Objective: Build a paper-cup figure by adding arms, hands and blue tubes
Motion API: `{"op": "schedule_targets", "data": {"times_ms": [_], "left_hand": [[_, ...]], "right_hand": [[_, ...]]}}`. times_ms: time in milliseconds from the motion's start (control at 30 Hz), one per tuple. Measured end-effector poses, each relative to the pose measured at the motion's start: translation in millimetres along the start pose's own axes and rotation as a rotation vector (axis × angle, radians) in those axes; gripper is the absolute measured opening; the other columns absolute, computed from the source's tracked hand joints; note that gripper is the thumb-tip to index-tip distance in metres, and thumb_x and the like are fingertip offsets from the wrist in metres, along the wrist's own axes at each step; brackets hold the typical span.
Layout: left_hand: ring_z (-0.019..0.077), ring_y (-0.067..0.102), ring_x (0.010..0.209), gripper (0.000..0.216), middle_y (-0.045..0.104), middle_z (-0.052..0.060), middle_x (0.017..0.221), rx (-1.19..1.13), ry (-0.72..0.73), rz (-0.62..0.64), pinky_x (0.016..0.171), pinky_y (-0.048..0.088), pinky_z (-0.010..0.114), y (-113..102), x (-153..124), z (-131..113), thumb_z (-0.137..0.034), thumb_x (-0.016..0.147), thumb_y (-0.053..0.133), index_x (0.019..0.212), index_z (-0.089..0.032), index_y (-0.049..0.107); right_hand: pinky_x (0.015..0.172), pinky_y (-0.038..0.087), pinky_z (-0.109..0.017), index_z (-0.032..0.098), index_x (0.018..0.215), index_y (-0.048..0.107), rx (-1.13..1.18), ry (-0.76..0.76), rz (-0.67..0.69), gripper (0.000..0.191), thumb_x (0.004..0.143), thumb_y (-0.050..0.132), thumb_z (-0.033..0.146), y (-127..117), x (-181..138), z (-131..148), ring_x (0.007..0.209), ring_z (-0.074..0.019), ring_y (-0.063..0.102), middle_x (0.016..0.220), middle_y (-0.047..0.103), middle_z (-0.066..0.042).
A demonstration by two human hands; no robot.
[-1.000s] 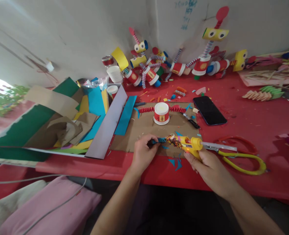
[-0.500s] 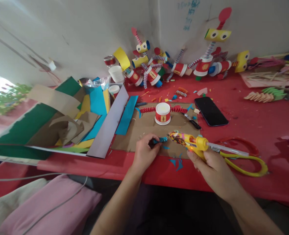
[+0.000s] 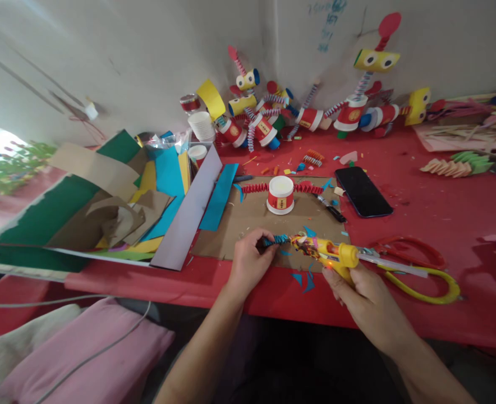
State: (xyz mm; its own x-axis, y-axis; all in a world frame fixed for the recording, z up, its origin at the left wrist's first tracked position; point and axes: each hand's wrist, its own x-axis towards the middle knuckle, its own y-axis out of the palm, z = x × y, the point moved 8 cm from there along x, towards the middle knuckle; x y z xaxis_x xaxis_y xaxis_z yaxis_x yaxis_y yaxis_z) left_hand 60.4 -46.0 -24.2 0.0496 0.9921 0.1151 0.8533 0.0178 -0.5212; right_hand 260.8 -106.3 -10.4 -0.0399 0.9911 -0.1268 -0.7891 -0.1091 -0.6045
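My left hand (image 3: 254, 259) pinches a folded blue paper spring (image 3: 278, 239) over the cardboard mat (image 3: 239, 238). A yellow hot glue gun (image 3: 326, 251) is in my right hand (image 3: 366, 292), its nozzle at the spring's free right end; I cannot tell whether they touch. A clear glue stick juts from the gun's back. Beyond my hands a red and white paper cup (image 3: 280, 195) stands upside down, with red pleated arms (image 3: 255, 188) on both sides ending in blue tips. Blue paper scraps (image 3: 308, 283) lie below the nozzle.
Large scissors (image 3: 425, 280) with red and yellow handles lie beside my right hand. A phone (image 3: 363, 191) and a craft knife (image 3: 330, 207) are farther back. At left is a box (image 3: 33, 224) of coloured card. Several paper-cup figures (image 3: 351, 112) line the wall.
The glue gun's nozzle has come closer to the end of the blue paper spring. My left hand stays almost where it was.
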Motion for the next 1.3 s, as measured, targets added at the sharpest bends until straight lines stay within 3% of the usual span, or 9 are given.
{"op": "schedule_targets", "data": {"times_ms": [133, 267, 433, 633, 833, 933, 1067, 1300], "left_hand": [[0.0099, 0.056, 0.063, 0.011, 0.064, -0.002, 0.073, 0.001, 0.001, -0.007, 0.06, 0.041, 0.02, 0, 0, 0, -0.01, 0.074, 0.063, 0.08, -0.018, 0.062], [0.0098, 0.056, 0.063, 0.011, 0.064, -0.002, 0.072, 0.008, 0.014, -0.01, 0.06, 0.041, 0.02, 0, 1, -2, -0.009, 0.074, 0.063, 0.079, -0.018, 0.062], [0.01, 0.058, 0.065, 0.012, 0.064, -0.002, 0.074, -0.011, 0.019, -0.003, 0.061, 0.042, 0.02, 1, 0, 0, -0.008, 0.074, 0.063, 0.08, -0.019, 0.062], [0.0109, 0.058, 0.066, 0.01, 0.064, -0.002, 0.075, -0.006, 0.027, -0.009, 0.062, 0.043, 0.021, 1, 0, 2, -0.011, 0.075, 0.063, 0.081, -0.019, 0.062], [0.0114, 0.058, 0.068, 0.007, 0.064, -0.001, 0.076, -0.006, 0.001, 0.005, 0.064, 0.043, 0.022, 2, 0, 2, -0.014, 0.076, 0.062, 0.082, -0.019, 0.061], [0.012, 0.058, 0.069, 0.009, 0.064, -0.001, 0.077, -0.055, -0.019, -0.027, 0.064, 0.044, 0.022, -2, -1, -1, -0.016, 0.076, 0.064, 0.084, -0.018, 0.06], [0.0138, 0.062, 0.08, 0.01, 0.065, 0.002, 0.085, -0.211, -0.02, -0.051, 0.073, 0.048, 0.024, -16, 3, -11, -0.017, 0.079, 0.062, 0.088, -0.018, 0.058], [0.0226, 0.065, 0.101, 0.045, 0.07, 0.007, 0.104, 0.055, 0.124, 0.184, 0.088, 0.048, 0.034, -27, 39, -38, -0.002, 0.073, 0.056, 0.115, -0.02, 0.054]], "right_hand": [[0.055, 0.044, -0.032, 0.021, 0.087, 0.061, -0.003, -0.04, -0.009, 0.035, 0.091, 0.041, 0.05, 2, 1, 5, 0.054, -0.0218, 0.057, 0.054, 0.057, -0.001], [0.065, 0.051, -0.035, 0.019, 0.095, 0.063, -0.012, -0.097, -0.029, 0.035, 0.091, 0.043, 0.047, 4, 3, 11, 0.075, -0.0272, 0.067, 0.079, 0.071, -0.009], [0.075, 0.052, -0.038, 0.017, 0.106, 0.064, -0.062, -0.157, -0.039, 0.038, 0.094, 0.041, 0.045, 8, 5, 13, 0.089, -0.0298, 0.068, 0.091, 0.073, -0.012], [0.07, 0.052, -0.037, 0.017, 0.103, 0.065, -0.085, -0.144, -0.015, 0.039, 0.094, 0.041, 0.046, 7, 2, 13, 0.075, -0.0271, 0.067, 0.08, 0.07, -0.009], [0.056, 0.047, -0.031, 0.02, 0.086, 0.062, 0.09, -0.014, -0.012, 0.039, 0.091, 0.045, 0.054, -16, 1, 5, 0.057, -0.0189, 0.056, 0.062, 0.059, -0.002], [0.053, 0.045, -0.028, 0.02, 0.084, 0.061, 0.226, 0.018, -0.003, 0.04, 0.088, 0.048, 0.058, -33, 16, 9, 0.056, -0.0167, 0.054, 0.06, 0.056, -0.001], [0.051, 0.042, -0.026, 0.021, 0.08, 0.058, 0.296, -0.034, 0.016, 0.04, 0.085, 0.052, 0.06, -50, 54, 35, 0.053, -0.0134, 0.047, 0.057, 0.05, 0.002], [0.046, 0.036, -0.024, 0.02, 0.079, 0.051, 0.184, -0.069, 0.049, 0.04, 0.082, 0.054, 0.059, -44, 107, 55, 0.049, -0.0114, 0.046, 0.055, 0.049, 0.004]]}}
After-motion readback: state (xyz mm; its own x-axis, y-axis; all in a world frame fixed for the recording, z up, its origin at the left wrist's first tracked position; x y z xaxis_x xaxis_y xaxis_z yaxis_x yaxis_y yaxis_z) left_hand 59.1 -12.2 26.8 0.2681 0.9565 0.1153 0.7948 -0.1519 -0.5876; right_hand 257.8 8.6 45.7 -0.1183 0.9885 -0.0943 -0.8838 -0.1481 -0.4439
